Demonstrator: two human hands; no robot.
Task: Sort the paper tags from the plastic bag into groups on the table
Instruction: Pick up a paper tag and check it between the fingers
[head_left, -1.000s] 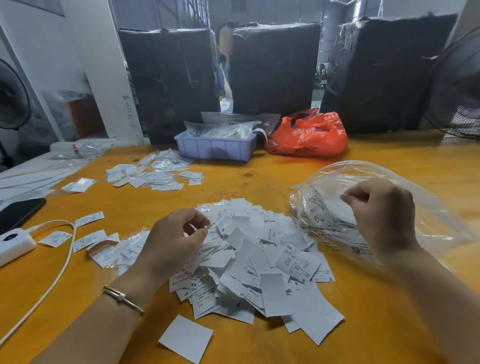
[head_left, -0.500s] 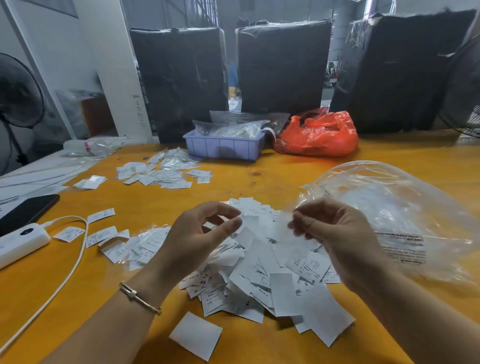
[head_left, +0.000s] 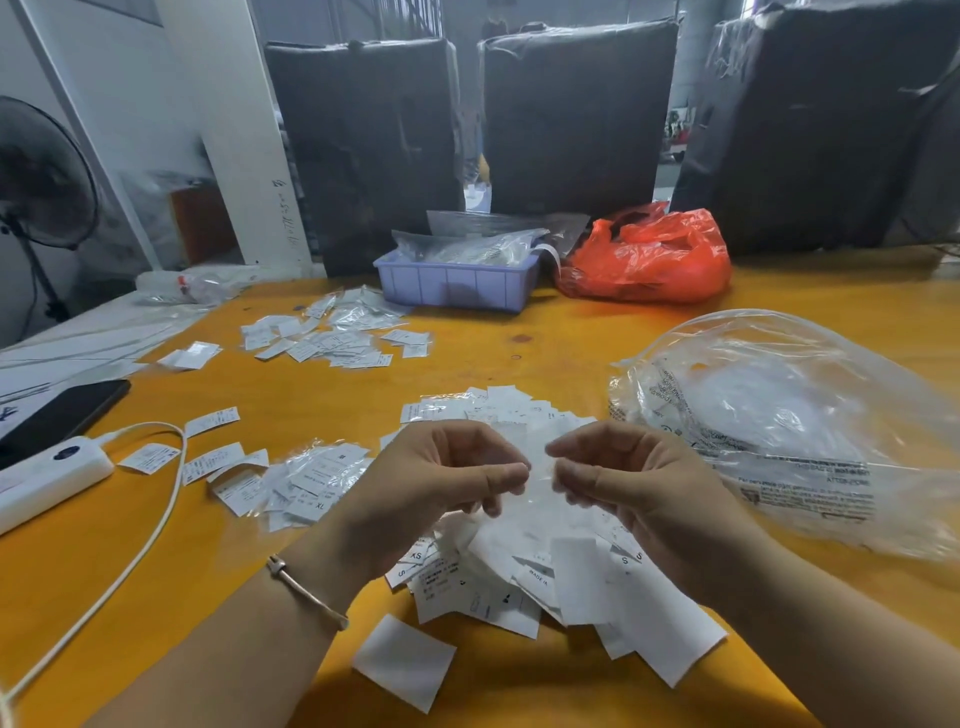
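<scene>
A heap of white paper tags (head_left: 571, 587) lies on the orange table (head_left: 545, 343) right in front of me. My left hand (head_left: 431, 483) and my right hand (head_left: 639, 493) hover side by side above the heap. Each pinches one end of a small clear plastic packet (head_left: 541, 470) between thumb and forefinger. The large clear plastic bag (head_left: 789, 415) lies crumpled on the table to the right, apart from both hands. Sorted tags sit in groups: one at the left (head_left: 306, 483), another farther back (head_left: 332, 338). A single blank tag (head_left: 405, 660) lies near the front edge.
A white power strip (head_left: 47, 478) with its cable and a black phone (head_left: 62, 410) lie at the left. A lavender tray (head_left: 457, 283) and a red plastic bag (head_left: 649, 260) stand at the back, before black wrapped bundles. A fan (head_left: 36, 171) stands far left.
My right hand has left the large bag, which now lies on the table, and come in beside my left hand. Both hands rose above the heap and now pinch a small clear packet.
</scene>
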